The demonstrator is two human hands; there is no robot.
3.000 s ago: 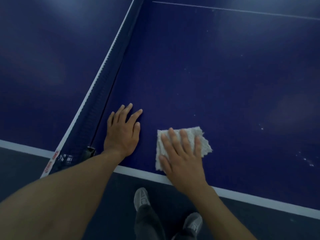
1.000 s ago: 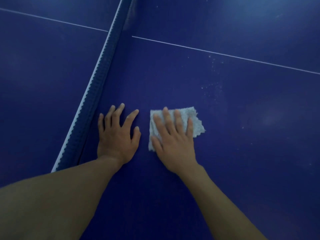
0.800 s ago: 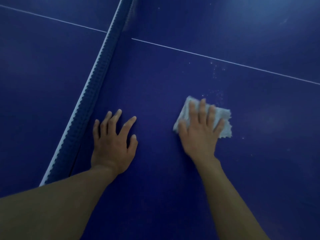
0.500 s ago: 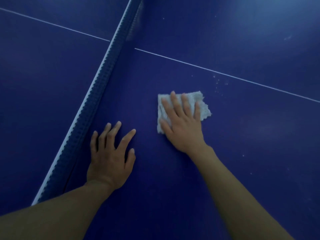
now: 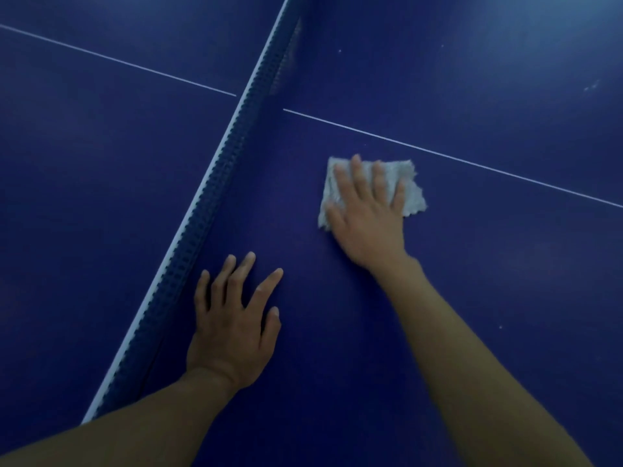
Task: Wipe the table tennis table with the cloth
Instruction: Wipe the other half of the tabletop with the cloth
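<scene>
A dark blue table tennis table [image 5: 488, 298] fills the view. A small pale grey cloth [image 5: 409, 187] lies flat on it, just short of the thin white centre line [image 5: 472, 160]. My right hand [image 5: 367, 217] presses flat on the cloth with straight, spread fingers and covers most of it. My left hand [image 5: 232, 325] rests flat on the bare table surface, fingers spread, close to the net. The two hands are apart, the left nearer to me.
The net [image 5: 215, 203] with its white top band runs diagonally from the lower left to the top middle, right beside my left hand. A few pale specks [image 5: 591, 86] mark the table at the far right.
My right hand has slid the cloth away from me, closer to the white centre line. My left hand stays flat beside the net.
</scene>
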